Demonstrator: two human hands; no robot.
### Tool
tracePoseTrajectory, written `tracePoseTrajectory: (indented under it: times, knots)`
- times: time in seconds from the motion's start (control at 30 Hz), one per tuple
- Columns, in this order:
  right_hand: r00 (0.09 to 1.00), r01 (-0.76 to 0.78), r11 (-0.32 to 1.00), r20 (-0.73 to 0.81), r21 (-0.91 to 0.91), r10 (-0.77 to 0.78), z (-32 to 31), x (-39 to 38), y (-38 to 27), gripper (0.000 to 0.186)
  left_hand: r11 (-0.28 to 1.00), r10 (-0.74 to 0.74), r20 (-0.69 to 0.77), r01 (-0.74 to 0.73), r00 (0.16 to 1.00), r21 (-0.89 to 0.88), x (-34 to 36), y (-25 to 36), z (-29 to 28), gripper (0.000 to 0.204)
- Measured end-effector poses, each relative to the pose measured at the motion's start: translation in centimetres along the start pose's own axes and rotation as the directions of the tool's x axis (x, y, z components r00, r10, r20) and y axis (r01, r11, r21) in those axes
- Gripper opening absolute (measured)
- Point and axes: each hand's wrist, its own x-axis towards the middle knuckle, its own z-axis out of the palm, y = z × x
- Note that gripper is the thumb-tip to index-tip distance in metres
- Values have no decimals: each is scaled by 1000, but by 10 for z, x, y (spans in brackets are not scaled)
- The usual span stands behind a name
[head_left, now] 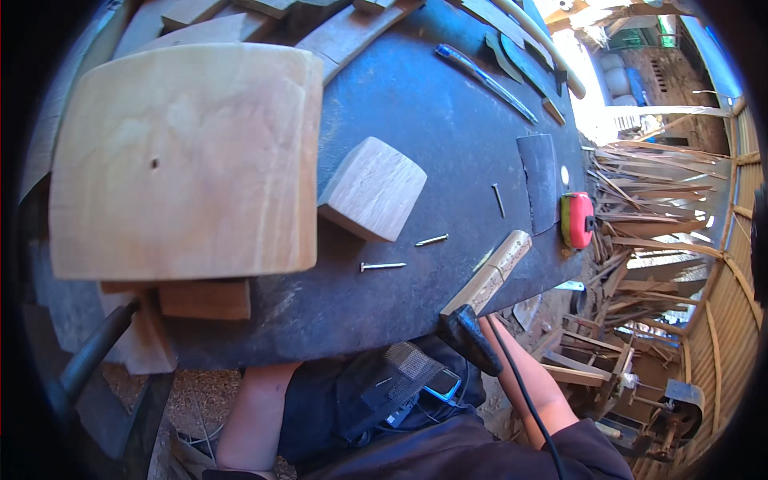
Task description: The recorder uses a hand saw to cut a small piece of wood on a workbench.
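Observation:
My left forearm [256,416] and right forearm [532,384] reach under the dark worktable's edge [320,344], which hides both hands. A hammer [496,268] with a pale wooden handle lies at that edge, nearest my right arm, its black head overhanging. A wide, pale square board [184,160] with a small dark hole rests on smaller wooden pieces at left. Beside it sits a pale wood block [372,188]. Loose nails [384,266] lie between block and hammer. A red-green tape measure [576,220] is at the right edge.
A pen [488,84], a dark flat piece [536,184] and wooden offcuts [360,36] lie on the table. A black bar [92,360] stands at lower left. Scrap wood [640,216] and machinery [664,416] fill the right side. A small device [440,384] is below the edge.

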Motion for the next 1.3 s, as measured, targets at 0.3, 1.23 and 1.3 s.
tracePoseTrajectory:
  times: [0.3, 1.23, 1.3]
  knots:
    - [998, -58, 995, 8, -83, 59, -26, -20, 12, 28, 967, -51, 43, 60, 998, -248, -5, 8, 41, 58]
    - [958, -249, 913, -56, 322, 281, 14, -7, -43, 24, 922, -188, 153, 228, 970, -314, 2, -89, 23, 73]
    - [959, -245, 905, -49, 347, 278, 24, 3, -52, 24, 912, -216, 147, 253, 965, -322, 5, -94, 20, 74]
